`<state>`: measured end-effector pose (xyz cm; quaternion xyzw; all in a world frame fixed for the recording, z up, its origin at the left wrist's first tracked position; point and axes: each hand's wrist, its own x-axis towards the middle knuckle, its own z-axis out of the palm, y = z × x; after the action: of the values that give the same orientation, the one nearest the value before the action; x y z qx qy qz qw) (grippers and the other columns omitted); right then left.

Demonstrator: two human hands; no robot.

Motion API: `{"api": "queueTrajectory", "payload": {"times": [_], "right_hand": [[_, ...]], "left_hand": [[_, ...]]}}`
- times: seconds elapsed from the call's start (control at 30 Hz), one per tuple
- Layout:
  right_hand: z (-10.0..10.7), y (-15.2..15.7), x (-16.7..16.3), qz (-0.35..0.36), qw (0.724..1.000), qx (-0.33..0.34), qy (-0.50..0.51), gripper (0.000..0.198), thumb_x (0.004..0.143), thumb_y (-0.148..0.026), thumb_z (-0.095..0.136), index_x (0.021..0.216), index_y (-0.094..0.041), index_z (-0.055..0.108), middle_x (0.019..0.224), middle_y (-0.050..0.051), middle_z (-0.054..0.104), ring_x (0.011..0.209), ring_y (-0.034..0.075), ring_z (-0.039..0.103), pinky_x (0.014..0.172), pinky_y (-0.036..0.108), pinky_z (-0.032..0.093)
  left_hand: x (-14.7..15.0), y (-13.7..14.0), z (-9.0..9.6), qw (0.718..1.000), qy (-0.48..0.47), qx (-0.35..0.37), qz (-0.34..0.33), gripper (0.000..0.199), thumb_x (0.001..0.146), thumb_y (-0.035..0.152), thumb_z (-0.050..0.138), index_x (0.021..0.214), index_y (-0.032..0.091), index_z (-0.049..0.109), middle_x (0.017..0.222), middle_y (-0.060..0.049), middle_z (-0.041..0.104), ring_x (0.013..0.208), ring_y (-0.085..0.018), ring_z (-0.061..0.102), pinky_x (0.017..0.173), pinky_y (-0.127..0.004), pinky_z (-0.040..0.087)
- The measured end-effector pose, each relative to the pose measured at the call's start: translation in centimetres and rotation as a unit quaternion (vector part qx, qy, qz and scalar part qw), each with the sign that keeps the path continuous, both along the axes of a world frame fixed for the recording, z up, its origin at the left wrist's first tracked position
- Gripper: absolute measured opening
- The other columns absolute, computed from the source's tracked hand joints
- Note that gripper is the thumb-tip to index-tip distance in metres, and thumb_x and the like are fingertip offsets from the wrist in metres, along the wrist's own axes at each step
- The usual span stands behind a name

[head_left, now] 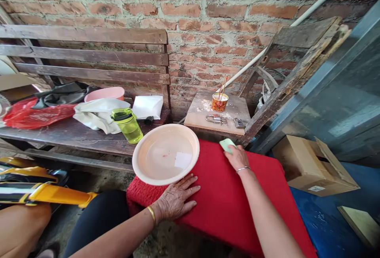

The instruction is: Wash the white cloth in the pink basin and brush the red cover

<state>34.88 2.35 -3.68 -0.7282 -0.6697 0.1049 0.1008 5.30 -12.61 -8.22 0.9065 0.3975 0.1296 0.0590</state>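
Left hand (pixel 175 201): fingers spread apart, palm down on the red cloth (pixel 219 206), beside the basin's (pixel 136 161) near rim; contact with the rim cannot be told.
Right hand (pixel 238 157): clamped on the pale green block (pixel 227 144).
Pale green block: at the far part of the red cloth, right of the basin; whether it touches the cloth cannot be told.
Basin: pale, round, holding water (pixel 158 163); at the far left of the cloth.
Green bottle (pixel 128 126): on the wooden surface (pixel 89 138), left of the basin.
Wooden stand (pixel 194 120): beyond the cloth; carries a patterned cup (pixel 219 105) with red sticks (pixel 222 85) and two padlocks (pixel 214 119).
Cardboard box (pixel 308 171): right of the cloth.
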Motion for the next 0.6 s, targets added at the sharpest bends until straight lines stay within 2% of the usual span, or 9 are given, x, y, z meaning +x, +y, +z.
{"api": "queueTrajectory", "payload": {"times": [0.1,0.2,0.3,0.33,0.4,0.47,0.53,0.6], "right_hand": [[0.8,-1.3,7.6,-0.093,0.995,-0.017,-0.028,0.046,0.092,-0.041,0.056,0.131,-0.020,0.067,0.110,0.014,0.064,0.100,0.026,0.064,0.092,0.036,0.045],[1.5,-3.4,13.9,-0.229,0.971,-0.044,-0.057,0.052,0.093,-0.046,0.052,0.134,-0.018,0.066,0.109,0.019,0.065,0.103,0.032,0.064,0.086,0.041,0.047],[1.7,-5.2,16.1,-0.300,0.951,-0.041,-0.069,0.055,0.095,-0.046,0.048,0.136,-0.014,0.064,0.113,0.025,0.063,0.110,0.037,0.062,0.084,0.044,0.046],[1.6,-5.6,15.5,-0.295,0.953,-0.034,-0.067,0.055,0.095,-0.047,0.048,0.136,-0.014,0.063,0.114,0.025,0.062,0.110,0.036,0.061,0.086,0.044,0.046],[1.2,-5.9,12.6,-0.234,0.971,-0.010,-0.051,0.054,0.095,-0.047,0.050,0.136,-0.015,0.063,0.113,0.021,0.063,0.111,0.033,0.060,0.090,0.041,0.045],[0.6,-5.8,7.9,-0.135,0.990,0.016,-0.023,0.049,0.094,-0.044,0.054,0.132,-0.017,0.066,0.112,0.017,0.062,0.111,0.029,0.058,0.095,0.037,0.044],[-0.1,-5.4,3.0,-0.049,0.998,0.031,0.004,0.041,0.092,-0.042,0.059,0.127,-0.023,0.068,0.114,0.013,0.062,0.108,0.025,0.057,0.095,0.033,0.043],[-0.8,-4.9,-0.6,-0.009,0.999,0.031,0.019,0.035,0.089,-0.042,0.065,0.122,-0.031,0.070,0.115,0.007,0.062,0.104,0.021,0.058,0.094,0.029,0.043]], "left_hand": [[0.0,0.0,0.1,1.000,0.008,-0.001,-0.001,0.049,0.093,0.039,0.065,0.139,0.026,0.060,0.155,-0.008,0.049,0.144,-0.030,0.043,0.117,-0.048,0.042],[0.0,0.1,0.1,1.000,0.009,0.000,0.001,0.049,0.092,0.036,0.066,0.139,0.026,0.061,0.155,-0.008,0.049,0.144,-0.030,0.043,0.117,-0.048,0.042],[0.0,0.1,0.0,1.000,0.005,0.005,0.001,0.048,0.092,0.035,0.066,0.139,0.026,0.061,0.155,-0.008,0.049,0.144,-0.030,0.044,0.116,-0.049,0.043],[-0.1,0.1,-0.1,1.000,0.004,0.007,0.000,0.048,0.092,0.035,0.066,0.139,0.026,0.061,0.155,-0.008,0.049,0.144,-0.030,0.044,0.116,-0.049,0.043],[-0.2,0.2,-0.1,1.000,0.003,0.010,-0.004,0.048,0.092,0.036,0.065,0.139,0.026,0.061,0.155,-0.009,0.049,0.143,-0.030,0.044,0.117,-0.049,0.042],[-0.3,0.3,-0.1,1.000,0.002,0.012,-0.006,0.048,0.093,0.036,0.065,0.139,0.026,0.061,0.155,-0.008,0.049,0.143,-0.030,0.045,0.117,-0.048,0.042],[-0.3,0.4,-0.1,1.000,0.002,0.014,-0.006,0.048,0.094,0.036,0.064,0.140,0.027,0.060,0.155,-0.007,0.049,0.143,-0.029,0.045,0.117,-0.048,0.042],[-0.4,0.4,-0.1,1.000,0.005,0.016,-0.006,0.048,0.094,0.036,0.064,0.140,0.027,0.060,0.155,-0.007,0.049,0.143,-0.029,0.045,0.117,-0.048,0.042]]}}
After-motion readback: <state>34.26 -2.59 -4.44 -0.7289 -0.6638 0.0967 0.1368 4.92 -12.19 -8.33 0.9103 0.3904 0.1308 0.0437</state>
